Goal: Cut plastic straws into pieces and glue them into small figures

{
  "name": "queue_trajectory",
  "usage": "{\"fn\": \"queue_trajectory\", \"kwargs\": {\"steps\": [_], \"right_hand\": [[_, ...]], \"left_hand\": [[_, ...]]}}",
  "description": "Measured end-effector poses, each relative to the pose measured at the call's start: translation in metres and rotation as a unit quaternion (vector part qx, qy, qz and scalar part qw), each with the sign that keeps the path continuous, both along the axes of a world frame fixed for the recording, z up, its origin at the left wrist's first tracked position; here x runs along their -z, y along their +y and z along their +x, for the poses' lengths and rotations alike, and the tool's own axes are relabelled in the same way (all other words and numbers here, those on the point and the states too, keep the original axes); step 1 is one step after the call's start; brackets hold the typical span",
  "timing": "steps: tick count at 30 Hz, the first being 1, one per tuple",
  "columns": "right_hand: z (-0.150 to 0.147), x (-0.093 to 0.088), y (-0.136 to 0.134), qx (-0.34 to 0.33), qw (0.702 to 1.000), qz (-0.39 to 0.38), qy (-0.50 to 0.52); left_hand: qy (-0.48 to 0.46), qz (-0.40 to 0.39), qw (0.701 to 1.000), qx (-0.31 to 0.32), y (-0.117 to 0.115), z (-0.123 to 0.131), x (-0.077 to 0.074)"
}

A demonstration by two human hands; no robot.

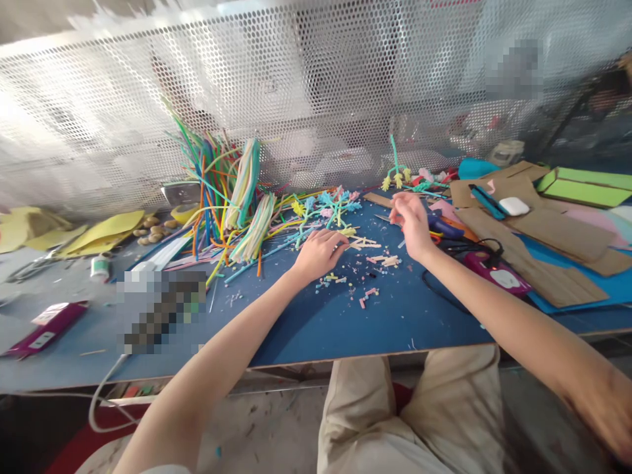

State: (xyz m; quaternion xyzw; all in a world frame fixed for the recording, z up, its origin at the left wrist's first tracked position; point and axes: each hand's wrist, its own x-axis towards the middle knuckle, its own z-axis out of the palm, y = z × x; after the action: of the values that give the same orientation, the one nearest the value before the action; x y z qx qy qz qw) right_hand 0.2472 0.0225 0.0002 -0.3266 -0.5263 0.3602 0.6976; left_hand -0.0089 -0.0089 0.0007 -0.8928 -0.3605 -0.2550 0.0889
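Note:
My left hand (318, 251) rests knuckles-up on the blue table top (316, 322), fingers curled down onto small cut pieces of pipe cleaner (363, 245); what it grips is hidden. My right hand (412, 220) hovers just above the table to the right, fingers bent loosely and apart, nothing visible in them. Between and before both hands lie several short pastel scraps (368, 296). Behind the left hand lie small pipe-cleaner figures in blue, pink and yellow (328, 205).
A heap of long coloured pipe cleaners (227, 197) stands at the back left. A glue gun (444, 227) and a magenta device with a black cord (496, 273) lie right of my right hand. Cardboard sheets (553, 237), green boxes (587, 187) and a perforated metal screen (316, 92) surround the area.

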Motion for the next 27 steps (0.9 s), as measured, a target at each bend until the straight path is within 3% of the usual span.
{"fn": "queue_trajectory", "kwargs": {"steps": [4, 10, 15, 22, 27], "right_hand": [[-0.008, 0.005, -0.017, -0.071, 0.983, 0.036, -0.163], [-0.011, -0.004, -0.034, -0.118, 0.921, 0.097, -0.358], [-0.012, -0.003, -0.034, -0.082, 0.920, 0.095, -0.372], [-0.009, -0.001, -0.031, -0.045, 0.905, 0.129, -0.402], [-0.009, -0.003, -0.033, -0.057, 0.906, 0.129, -0.400]], "left_hand": [[-0.008, 0.025, 1.000, 0.003, -0.003, 0.001, -0.003], [-0.049, 0.040, 0.998, 0.020, -0.004, -0.001, -0.004], [-0.071, 0.027, 0.996, 0.046, -0.006, 0.000, -0.003], [-0.115, 0.013, 0.993, 0.032, -0.003, 0.003, 0.003], [-0.110, 0.056, 0.991, 0.043, -0.002, 0.004, 0.004]]}}
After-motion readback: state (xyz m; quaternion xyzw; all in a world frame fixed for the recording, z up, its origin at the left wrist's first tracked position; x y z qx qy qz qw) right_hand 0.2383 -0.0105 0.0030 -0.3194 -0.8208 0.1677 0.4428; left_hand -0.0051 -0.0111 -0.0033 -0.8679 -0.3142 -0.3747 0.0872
